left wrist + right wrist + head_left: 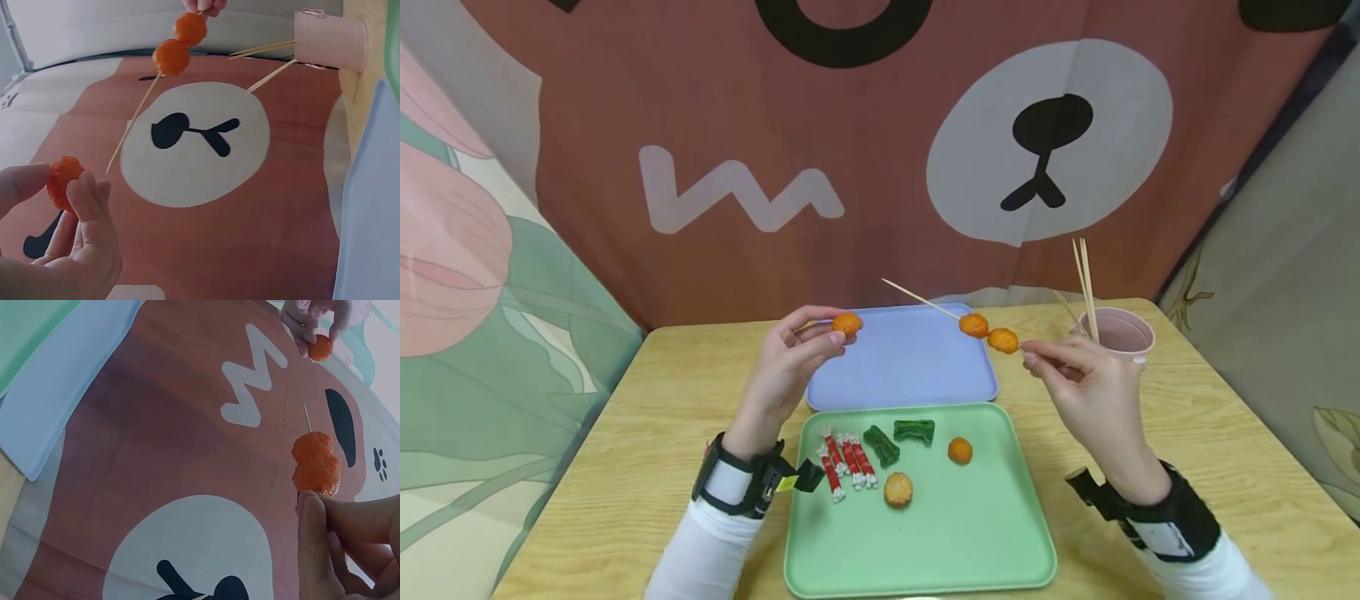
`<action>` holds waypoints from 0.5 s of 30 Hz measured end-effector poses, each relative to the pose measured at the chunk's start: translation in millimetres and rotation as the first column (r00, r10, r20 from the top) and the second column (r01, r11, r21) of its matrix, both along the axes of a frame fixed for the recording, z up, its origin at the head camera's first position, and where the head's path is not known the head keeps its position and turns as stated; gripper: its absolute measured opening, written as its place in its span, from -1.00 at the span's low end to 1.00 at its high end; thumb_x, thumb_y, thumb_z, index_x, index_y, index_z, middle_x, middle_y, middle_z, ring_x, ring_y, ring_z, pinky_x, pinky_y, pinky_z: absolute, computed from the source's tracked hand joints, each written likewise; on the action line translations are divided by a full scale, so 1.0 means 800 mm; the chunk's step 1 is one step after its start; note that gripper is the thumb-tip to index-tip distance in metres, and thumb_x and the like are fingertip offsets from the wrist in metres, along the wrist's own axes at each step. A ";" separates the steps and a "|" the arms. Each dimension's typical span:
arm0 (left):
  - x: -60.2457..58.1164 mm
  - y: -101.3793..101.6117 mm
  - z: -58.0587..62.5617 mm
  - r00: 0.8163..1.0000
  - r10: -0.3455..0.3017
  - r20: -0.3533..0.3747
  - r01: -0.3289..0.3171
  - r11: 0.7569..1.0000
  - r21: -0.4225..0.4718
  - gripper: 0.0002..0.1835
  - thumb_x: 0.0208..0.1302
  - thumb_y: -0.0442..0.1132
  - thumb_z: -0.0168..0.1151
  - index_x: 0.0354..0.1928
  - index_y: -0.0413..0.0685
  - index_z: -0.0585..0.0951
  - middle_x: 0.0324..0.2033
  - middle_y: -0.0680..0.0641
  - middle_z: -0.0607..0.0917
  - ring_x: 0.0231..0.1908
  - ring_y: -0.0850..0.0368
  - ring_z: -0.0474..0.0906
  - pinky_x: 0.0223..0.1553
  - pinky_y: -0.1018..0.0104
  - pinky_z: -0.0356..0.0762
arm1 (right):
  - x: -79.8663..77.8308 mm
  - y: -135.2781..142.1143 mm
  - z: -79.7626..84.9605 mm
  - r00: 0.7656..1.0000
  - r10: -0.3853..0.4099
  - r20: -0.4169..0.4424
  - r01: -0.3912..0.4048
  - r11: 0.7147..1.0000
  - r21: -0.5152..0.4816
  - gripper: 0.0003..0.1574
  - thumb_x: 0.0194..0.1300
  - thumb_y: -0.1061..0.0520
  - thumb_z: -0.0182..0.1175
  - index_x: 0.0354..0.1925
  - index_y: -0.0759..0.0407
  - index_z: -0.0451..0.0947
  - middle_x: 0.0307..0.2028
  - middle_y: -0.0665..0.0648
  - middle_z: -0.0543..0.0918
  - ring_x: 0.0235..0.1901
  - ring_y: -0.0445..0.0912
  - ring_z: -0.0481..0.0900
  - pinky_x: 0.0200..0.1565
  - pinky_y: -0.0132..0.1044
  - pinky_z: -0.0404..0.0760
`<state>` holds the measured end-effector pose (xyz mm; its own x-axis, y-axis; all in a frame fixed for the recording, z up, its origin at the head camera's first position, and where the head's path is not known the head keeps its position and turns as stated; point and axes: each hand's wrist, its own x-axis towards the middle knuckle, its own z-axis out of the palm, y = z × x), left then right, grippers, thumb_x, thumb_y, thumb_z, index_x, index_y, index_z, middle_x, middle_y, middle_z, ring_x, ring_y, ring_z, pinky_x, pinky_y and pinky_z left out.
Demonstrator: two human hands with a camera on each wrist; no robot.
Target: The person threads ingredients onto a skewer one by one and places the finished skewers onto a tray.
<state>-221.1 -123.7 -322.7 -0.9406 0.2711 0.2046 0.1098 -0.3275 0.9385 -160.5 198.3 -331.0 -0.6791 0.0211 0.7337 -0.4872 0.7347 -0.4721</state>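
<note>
My left hand (790, 354) pinches an orange ball (847, 323) with a rough, food-like surface between thumb and fingers. My right hand (1093, 392) pinches the near end of a thin wooden skewer (917, 297). Two more orange balls, an outer one (973, 325) and an inner one (1003, 340), sit side by side on that skewer, close to the right fingertips. The bare tip points left and up, toward the left hand but apart from its ball. In the left wrist view the skewer (134, 125) slants down toward the held ball (64, 182).
A green tray (955, 533) holds red-and-white wrapped sticks (853, 458), dark green pieces (913, 430), an orange ball (959, 451) and a tan round piece (898, 490). Behind lies a blue tray (898, 358). At right, a pink cup (1123, 329) holds several skewers (1086, 287).
</note>
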 end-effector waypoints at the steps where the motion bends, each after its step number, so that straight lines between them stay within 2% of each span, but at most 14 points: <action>1: 0.000 -0.001 0.001 1.000 -0.005 0.003 0.005 1.000 0.007 -0.76 0.24 -0.48 0.14 -0.12 -0.06 0.58 -0.22 -0.03 0.73 -0.20 0.07 0.69 -0.10 0.32 0.61 | 0.000 0.000 0.001 1.000 0.001 0.000 -0.001 1.000 0.000 -0.82 -0.03 0.36 0.42 -0.35 0.27 0.74 -0.52 0.10 0.68 -0.48 -0.61 0.46 -0.42 -0.75 0.45; 7: 0.001 -0.007 0.007 0.998 -0.056 0.021 0.055 0.996 0.064 -0.76 0.28 -0.47 0.08 -0.11 -0.04 0.60 -0.15 -0.05 0.68 -0.17 0.08 0.67 -0.06 0.32 0.60 | 0.000 -0.004 0.003 1.000 0.027 -0.014 -0.027 0.999 -0.018 -0.83 -0.01 0.36 0.40 -0.34 0.26 0.74 -0.52 0.11 0.68 -0.46 -0.64 0.47 -0.40 -0.75 0.47; 15: 0.003 -0.010 0.015 0.995 -0.098 0.029 0.094 0.987 0.130 -0.72 0.29 -0.45 0.02 -0.07 -0.05 0.61 -0.08 -0.07 0.63 -0.13 0.07 0.64 -0.04 0.35 0.58 | 0.007 -0.008 0.008 0.999 0.048 -0.027 -0.048 0.998 -0.031 -0.80 -0.05 0.39 0.42 -0.34 0.26 0.74 -0.50 0.12 0.70 -0.44 -0.58 0.50 -0.36 -0.75 0.48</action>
<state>-219.1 -131.7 -311.0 -0.9187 0.3339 0.2108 0.0398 -0.4529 0.8907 -155.2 191.8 -324.7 -0.6603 0.0123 0.7509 -0.5341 0.6951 -0.4811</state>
